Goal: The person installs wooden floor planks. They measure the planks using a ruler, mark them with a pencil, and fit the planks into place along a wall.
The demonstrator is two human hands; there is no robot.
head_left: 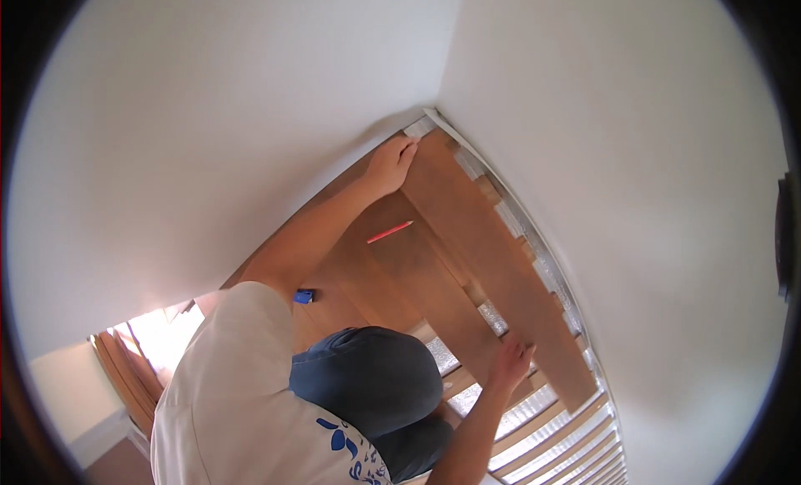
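The plank [492, 243], likely stiff, suits edge holds: left hand [390, 165] at upper centre, right hand [510, 364] lower right, fingers grasping it.

I am looking at a brown plank floor [342, 272] carrying a red pencil [390, 232]. Left of the pencil and nearer the camera, a small blue object [304, 296] is resting on the planks. Right of the pencil, a long brown board [496, 251] is stretching over wooden slats [534, 425], with silvery sheeting [494, 320] showing between them.
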